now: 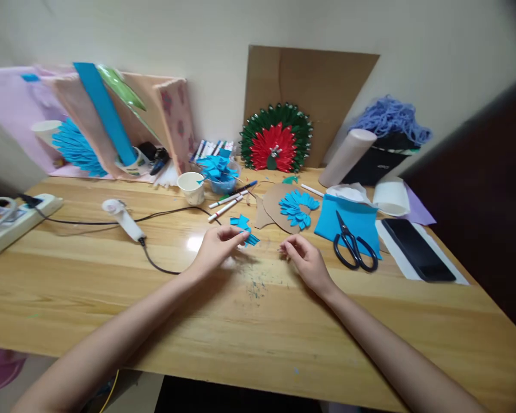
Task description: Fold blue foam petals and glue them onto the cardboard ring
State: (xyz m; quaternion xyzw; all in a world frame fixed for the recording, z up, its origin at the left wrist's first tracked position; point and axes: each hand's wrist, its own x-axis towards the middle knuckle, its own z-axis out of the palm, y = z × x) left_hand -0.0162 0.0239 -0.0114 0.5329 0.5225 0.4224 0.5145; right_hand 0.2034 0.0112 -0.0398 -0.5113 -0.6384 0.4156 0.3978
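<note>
My left hand (220,245) hovers over the middle of the table, thumb and fingertips pinched together. Right at those fingertips are small blue paper pieces (252,240); whether one is in the pinch I cannot tell. To its right, my right hand (306,259) is closed with curled fingers, and anything between them is too small to name. Beyond the hands lies a round cardboard disc (273,202) with a ring of blue paper petals (296,213) on it. Black-handled scissors (353,244) rest on folded blue paper (327,221), near my right hand. Tiny dark scraps (255,287) dot the wood between my hands.
A white glue gun (124,221) lies left, its black cord crossing the table. A paper cup (191,189), a tub of blue petals (223,178) and markers (229,205) stand behind. A red-and-green peacock craft (276,140) leans on cardboard (309,80). A phone (419,249) lies right.
</note>
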